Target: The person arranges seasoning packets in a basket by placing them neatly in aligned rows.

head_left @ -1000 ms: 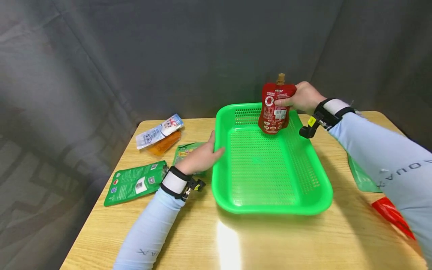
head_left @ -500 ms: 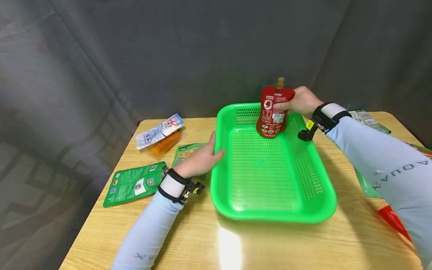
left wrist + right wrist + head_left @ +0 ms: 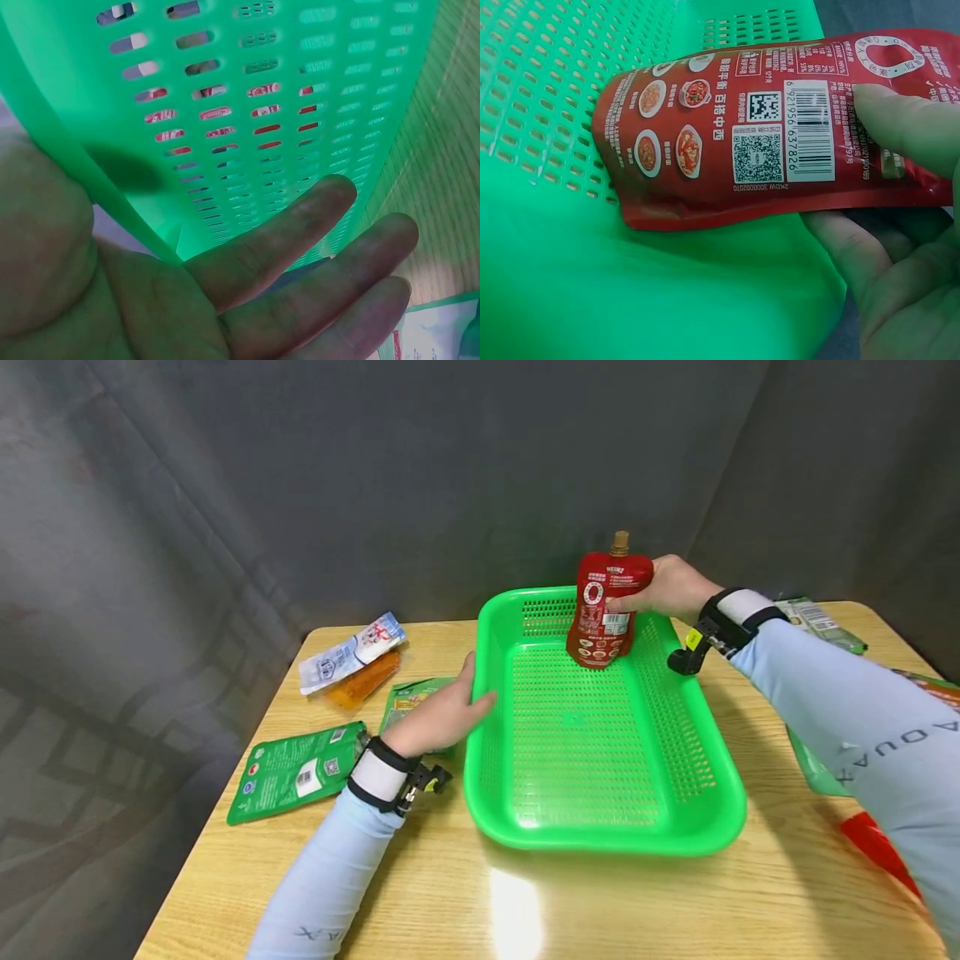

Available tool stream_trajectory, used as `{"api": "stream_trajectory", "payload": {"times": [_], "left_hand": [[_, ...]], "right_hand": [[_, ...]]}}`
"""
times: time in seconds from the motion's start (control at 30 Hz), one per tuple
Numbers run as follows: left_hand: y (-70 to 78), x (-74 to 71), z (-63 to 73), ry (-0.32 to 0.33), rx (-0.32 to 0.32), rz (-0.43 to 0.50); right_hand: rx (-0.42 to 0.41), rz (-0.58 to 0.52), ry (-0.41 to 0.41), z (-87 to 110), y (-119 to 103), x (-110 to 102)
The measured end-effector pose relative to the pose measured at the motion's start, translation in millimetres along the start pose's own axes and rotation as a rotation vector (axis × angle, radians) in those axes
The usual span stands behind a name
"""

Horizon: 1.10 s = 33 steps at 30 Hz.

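In the head view, my right hand (image 3: 675,591) grips a red Heinz ketchup pouch (image 3: 592,635) by its side, thumb across the printed face. The pouch stands upright at the far right end of a green plastic basket (image 3: 607,841), gold cap up, its bottom inside the basket. The right wrist view shows the pouch's barcode and dish pictures (image 3: 690,97), with fingers behind it. At the basket's left rim is my left hand (image 3: 442,714), thumb on the inner side. In the left wrist view its fingers (image 3: 315,300) extend along the outside of the slotted wall.
Left on the wooden table lie a white-blue pouch (image 3: 352,653), an orange packet (image 3: 365,682), a green pouch (image 3: 296,774) and another green packet (image 3: 408,697) partly behind my left hand. Green (image 3: 813,768) and red packets (image 3: 877,845) lie right, partly under my forearm. Grey cloth hangs behind.
The ketchup pouch and my right hand have moved slightly lower and left, further into the basket. My left hand stays at the left rim. The basket's near edge sits slightly lower in view.
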State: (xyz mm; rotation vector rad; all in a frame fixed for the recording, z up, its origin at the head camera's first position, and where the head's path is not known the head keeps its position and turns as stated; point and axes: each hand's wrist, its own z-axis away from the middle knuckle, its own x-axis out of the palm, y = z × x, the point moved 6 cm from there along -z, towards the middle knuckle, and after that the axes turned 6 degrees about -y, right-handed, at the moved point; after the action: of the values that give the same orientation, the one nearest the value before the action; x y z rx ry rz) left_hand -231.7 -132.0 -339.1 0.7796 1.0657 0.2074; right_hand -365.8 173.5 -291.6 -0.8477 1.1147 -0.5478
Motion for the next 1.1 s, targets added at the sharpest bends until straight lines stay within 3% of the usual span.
{"api": "stream_trajectory", "payload": {"times": [0.33,0.63,0.93,1.1], "left_hand": [[-2.6,-0.4,-9.6,-0.010,0.003,-0.015],[-7.0,-4.9,-19.9,-0.009,0.003,-0.037],[-12.7,-11.9,-25.4,-0.015,-0.016,-0.038],[-14.8,-14.4,-27.7,-0.011,-0.007,-0.043]], "right_hand": [[0.010,-0.051,-0.046,21.1,-11.9,-19.4],[0.036,0.167,0.117,69.7,-24.5,-51.4],[0.019,0.325,0.146,110.3,-2.7,-19.1],[0.001,0.272,0.117,119.7,18.3,1.4]]}}
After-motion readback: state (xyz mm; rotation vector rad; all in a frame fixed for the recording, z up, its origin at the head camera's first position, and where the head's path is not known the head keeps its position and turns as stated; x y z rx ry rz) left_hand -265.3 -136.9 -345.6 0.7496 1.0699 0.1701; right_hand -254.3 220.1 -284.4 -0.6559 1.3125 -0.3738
